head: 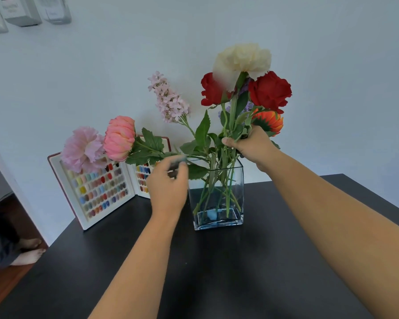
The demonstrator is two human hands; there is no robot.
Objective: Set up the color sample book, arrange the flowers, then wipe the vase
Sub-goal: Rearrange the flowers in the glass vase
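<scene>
Vase (217, 199), clear square glass, stands on the black bench (217, 272) with green stems inside. Above its rim, the right hand (251, 146) grips a bunch of stems under the cream bloom (242, 61) and red roses (270, 90). Left of the vase, the left hand (168, 180) pinches the stem of the pink flower (119, 138). Behind that, the color sample book (97, 189) stands open against the wall.

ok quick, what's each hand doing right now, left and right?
Left hand: closed on a leafy flower stem, blurred.
Right hand: closed around the bunched stems above the glass vase.
</scene>
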